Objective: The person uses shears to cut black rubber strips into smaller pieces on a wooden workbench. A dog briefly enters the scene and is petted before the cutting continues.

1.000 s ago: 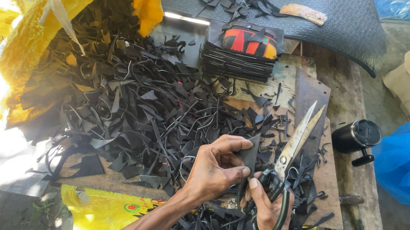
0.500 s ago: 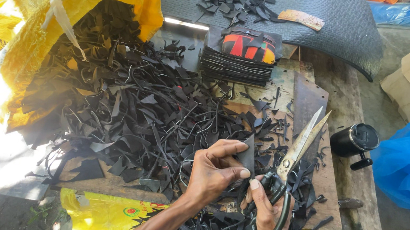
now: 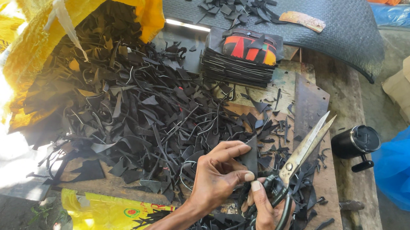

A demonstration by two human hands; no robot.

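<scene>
Head view, left hand [image 3: 217,175] pinching a flat black scrap piece [image 3: 250,158] at the near edge of the wooden surface [image 3: 333,194], right hand [image 3: 267,211] gripping big scissors [image 3: 297,158], blades parted just beside the piece, black offcut heap [image 3: 128,108] spilling from a yellow sack [image 3: 68,3] on the left

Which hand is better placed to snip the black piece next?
Probably the right hand: it already grips the scissors, blades open beside the black piece. The left hand pinches that piece.

Harsh sunlight blows out the crinkled yellow plastic sack [image 3: 39,9] far left of the fingers; centre stays sharp, edges bend.
</scene>
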